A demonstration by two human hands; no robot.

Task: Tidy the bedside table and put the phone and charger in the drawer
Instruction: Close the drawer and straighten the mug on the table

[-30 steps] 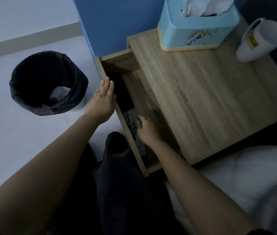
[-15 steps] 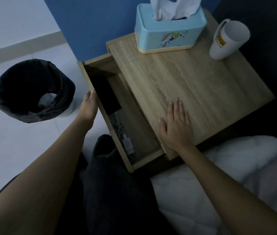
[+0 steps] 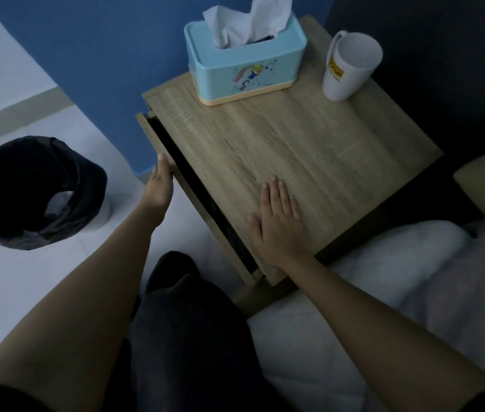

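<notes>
The wooden bedside table (image 3: 324, 150) fills the middle of the view. Its drawer (image 3: 205, 215) on the left side stands out only by a narrow dark gap. The phone and charger are hidden inside; I cannot see them. My left hand (image 3: 160, 185) presses against the outer face of the drawer front, thumb on its top edge. My right hand (image 3: 278, 221) lies flat, fingers spread, on the tabletop near its front left corner. Neither hand holds anything.
A light blue tissue box (image 3: 244, 63) stands at the back of the tabletop, a white mug (image 3: 349, 66) at the back right. A black-lined waste bin (image 3: 33, 191) sits on the floor at left. White bedding (image 3: 398, 286) lies at right, my dark-clad knee (image 3: 182, 307) below.
The drawer has slid almost fully in under my left hand, hiding the phone and charger. My right hand came out of the drawer and rests flat on the tabletop.
</notes>
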